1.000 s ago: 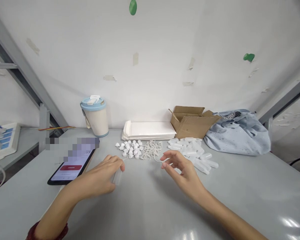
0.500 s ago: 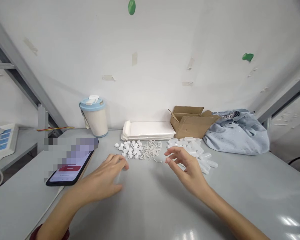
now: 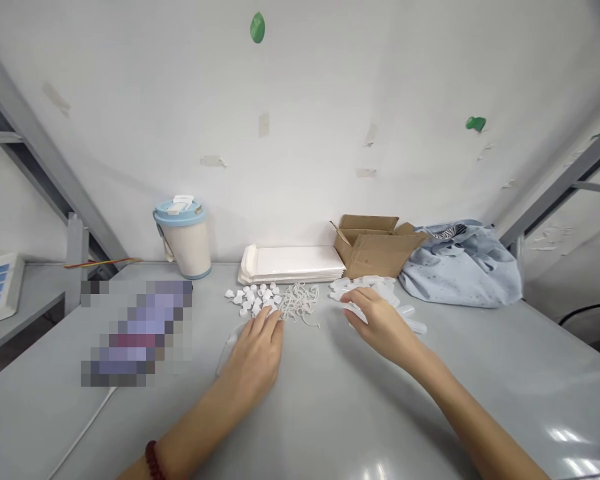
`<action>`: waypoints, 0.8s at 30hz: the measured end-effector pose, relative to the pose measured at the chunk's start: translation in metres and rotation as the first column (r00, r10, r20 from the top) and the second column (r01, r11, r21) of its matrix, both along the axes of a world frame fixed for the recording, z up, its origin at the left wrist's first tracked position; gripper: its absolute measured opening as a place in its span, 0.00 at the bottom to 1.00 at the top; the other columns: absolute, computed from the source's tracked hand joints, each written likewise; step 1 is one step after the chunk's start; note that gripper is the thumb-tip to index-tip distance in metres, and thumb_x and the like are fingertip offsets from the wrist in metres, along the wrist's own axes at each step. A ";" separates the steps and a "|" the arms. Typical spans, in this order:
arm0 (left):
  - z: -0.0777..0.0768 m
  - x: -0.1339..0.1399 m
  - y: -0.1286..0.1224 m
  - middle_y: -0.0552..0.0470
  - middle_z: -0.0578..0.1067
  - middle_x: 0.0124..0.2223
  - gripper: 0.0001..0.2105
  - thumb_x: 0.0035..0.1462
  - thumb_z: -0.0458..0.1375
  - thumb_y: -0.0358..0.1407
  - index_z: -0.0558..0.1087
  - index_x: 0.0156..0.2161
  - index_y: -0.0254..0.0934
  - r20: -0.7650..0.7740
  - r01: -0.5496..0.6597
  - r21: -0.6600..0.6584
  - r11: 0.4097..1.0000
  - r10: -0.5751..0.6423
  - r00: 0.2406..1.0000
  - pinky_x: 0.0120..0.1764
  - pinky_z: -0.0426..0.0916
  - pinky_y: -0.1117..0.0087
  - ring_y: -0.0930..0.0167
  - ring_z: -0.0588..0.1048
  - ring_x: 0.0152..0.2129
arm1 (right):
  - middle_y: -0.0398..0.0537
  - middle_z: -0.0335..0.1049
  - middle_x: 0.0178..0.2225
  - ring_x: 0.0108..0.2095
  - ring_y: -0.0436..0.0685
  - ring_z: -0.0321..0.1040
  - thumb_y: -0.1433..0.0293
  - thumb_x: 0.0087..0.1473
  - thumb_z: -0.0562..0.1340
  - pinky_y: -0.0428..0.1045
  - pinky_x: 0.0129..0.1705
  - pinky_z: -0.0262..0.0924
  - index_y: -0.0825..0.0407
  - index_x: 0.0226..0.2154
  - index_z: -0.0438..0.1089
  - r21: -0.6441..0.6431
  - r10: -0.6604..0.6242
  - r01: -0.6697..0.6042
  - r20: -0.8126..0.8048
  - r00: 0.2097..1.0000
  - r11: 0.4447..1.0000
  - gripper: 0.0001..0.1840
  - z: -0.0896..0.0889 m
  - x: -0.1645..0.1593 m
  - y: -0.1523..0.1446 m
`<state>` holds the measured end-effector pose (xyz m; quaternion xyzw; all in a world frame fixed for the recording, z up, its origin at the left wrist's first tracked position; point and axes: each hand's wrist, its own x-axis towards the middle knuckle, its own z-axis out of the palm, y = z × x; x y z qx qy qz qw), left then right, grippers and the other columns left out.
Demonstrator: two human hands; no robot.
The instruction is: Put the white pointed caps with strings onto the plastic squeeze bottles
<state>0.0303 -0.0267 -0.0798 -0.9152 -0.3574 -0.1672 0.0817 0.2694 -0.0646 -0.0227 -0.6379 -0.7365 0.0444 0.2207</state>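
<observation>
My left hand reaches over the near side of a cluster of small white caps, its fingers stretched forward and its thumb hidden. Beside it on the table lies a translucent plastic piece, partly covered by the hand. A heap of white cords rests just right of those fingertips. On the other side, my right hand is at the near edge of a pile of translucent plastic tubes. Its thumb and fingers are closed around one translucent tube.
A stack of white envelopes and an open cardboard box stand along the wall. Grey-blue cloth lies at right. A lidded cup and a blurred-out phone with a white cable are at left.
My left hand has moved right and forward to the caps, uncovering the translucent piece at its left. My right hand has gone to the tubes and closed on one.
</observation>
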 end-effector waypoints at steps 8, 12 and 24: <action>0.001 -0.001 0.001 0.36 0.72 0.51 0.21 0.51 0.45 0.18 0.70 0.49 0.25 -0.021 0.006 0.025 1.000 -0.006 1.000 0.51 0.63 0.53 0.54 0.64 0.53 | 0.52 0.70 0.39 0.38 0.59 0.68 0.76 0.52 0.57 0.50 0.35 0.60 0.52 0.36 0.68 -0.226 -0.157 0.185 0.138 0.978 0.956 0.08 0.007 0.019 -0.005; 0.001 -0.002 0.002 0.38 0.72 0.50 0.22 0.50 0.44 0.18 0.72 0.47 0.28 -0.006 0.002 0.021 1.000 -0.002 1.000 0.51 0.64 0.53 0.55 0.64 0.53 | 0.52 0.72 0.37 0.36 0.59 0.68 0.77 0.49 0.59 0.49 0.31 0.58 0.52 0.34 0.69 -0.219 -0.144 0.193 0.221 0.965 0.957 0.08 0.004 0.017 -0.005; 0.016 -0.002 0.000 0.41 0.70 0.53 0.22 0.53 0.45 0.25 0.69 0.52 0.31 0.353 0.009 -0.283 0.959 0.095 0.931 0.47 0.70 0.56 0.60 0.68 0.49 | 0.54 0.70 0.39 0.38 0.60 0.68 0.80 0.47 0.57 0.51 0.35 0.60 0.54 0.41 0.70 -0.191 -0.030 0.052 0.118 0.993 0.980 0.16 -0.004 0.009 -0.006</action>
